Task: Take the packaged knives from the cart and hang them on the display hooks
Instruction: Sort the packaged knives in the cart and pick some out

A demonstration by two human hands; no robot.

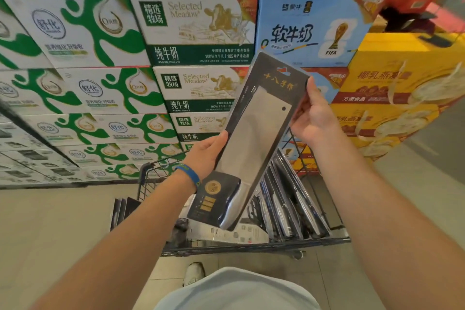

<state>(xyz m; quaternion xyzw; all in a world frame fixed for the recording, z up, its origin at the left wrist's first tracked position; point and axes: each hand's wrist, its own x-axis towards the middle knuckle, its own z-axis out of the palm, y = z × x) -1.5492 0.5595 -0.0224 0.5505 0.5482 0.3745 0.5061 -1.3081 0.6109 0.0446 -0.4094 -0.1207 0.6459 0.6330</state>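
Note:
A packaged knife (254, 133), a cleaver on a dark card with gold lettering and a hang slot at the top, is held tilted above the cart (251, 244). My left hand (205, 156) grips its left edge near the middle. My right hand (314, 118) holds the upper right edge, thumb on the front. Several more packaged knives (289, 199) stand on edge in the right side of the cart. No display hooks are in view.
Stacked milk cartons (100, 58) form a wall ahead and to the left. Blue boxes (302, 25) and yellow boxes (392, 98) are stacked on the right. Tiled floor (50, 221) lies left of the cart. My shoe (193, 274) shows below.

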